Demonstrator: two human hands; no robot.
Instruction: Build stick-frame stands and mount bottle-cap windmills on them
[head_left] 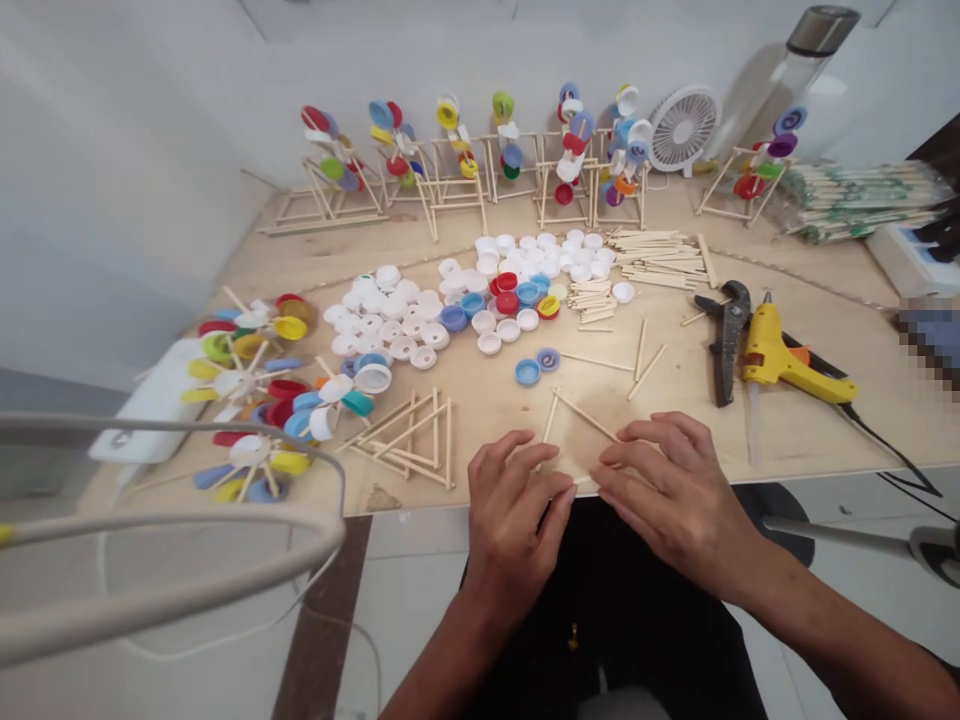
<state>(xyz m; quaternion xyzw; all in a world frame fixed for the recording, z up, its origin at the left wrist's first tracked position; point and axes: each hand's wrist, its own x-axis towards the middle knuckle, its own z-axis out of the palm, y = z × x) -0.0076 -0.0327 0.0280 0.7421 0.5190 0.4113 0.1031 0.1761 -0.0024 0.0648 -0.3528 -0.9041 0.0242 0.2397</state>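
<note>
Three thin wooden sticks lie in a triangle at the table's front edge: a left stick, a right stick and a short visible bit of a front stick. My left hand has its curled fingers on the left and front sticks. On the other side, my right hand pinches the corner where the right and front sticks meet. Fingers cover both lower corners. Finished stick triangles overlap left of my left hand. A few loose sticks lie beyond my right hand.
White bottle caps, coloured caps and stick piles cover the middle. Cap wheels sit left. Pliers and a yellow glue gun lie right. Stick stands with caps and a fan line the wall.
</note>
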